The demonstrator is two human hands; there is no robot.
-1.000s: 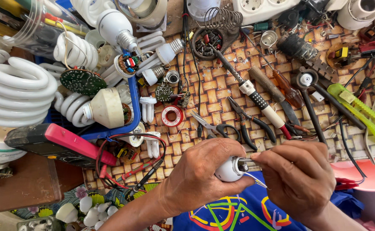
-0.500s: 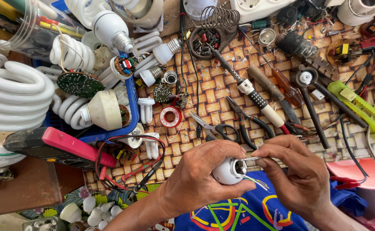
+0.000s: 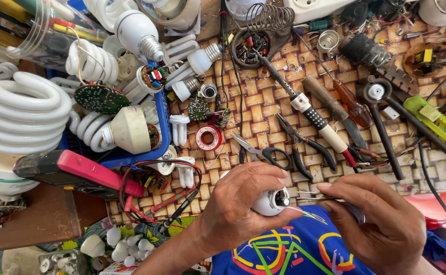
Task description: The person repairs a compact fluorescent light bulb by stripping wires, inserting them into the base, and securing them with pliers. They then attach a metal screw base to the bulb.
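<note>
My left hand (image 3: 241, 209) grips a white lamp base (image 3: 270, 201) with its metal end turned to the right. My right hand (image 3: 378, 224) pinches a thin metal tool (image 3: 310, 198) whose tip meets that metal end. A thin white wire (image 3: 304, 214) trails from the base down over my blue printed shirt (image 3: 294, 252). Both hands hover just above the near edge of a woven mat (image 3: 263, 102).
Scissors (image 3: 263, 150), black pliers (image 3: 302, 147), a soldering iron (image 3: 309, 109) and screwdrivers (image 3: 350, 104) lie behind my hands. A blue tray (image 3: 164, 130) holds spiral lamps (image 3: 22, 114) at left. A red multimeter (image 3: 75, 173) with leads sits front left. A green tool (image 3: 437, 122) lies right.
My right hand has slid out to the right, baring the thin tool between the hands. The lamp base has turned a little in my left hand.
</note>
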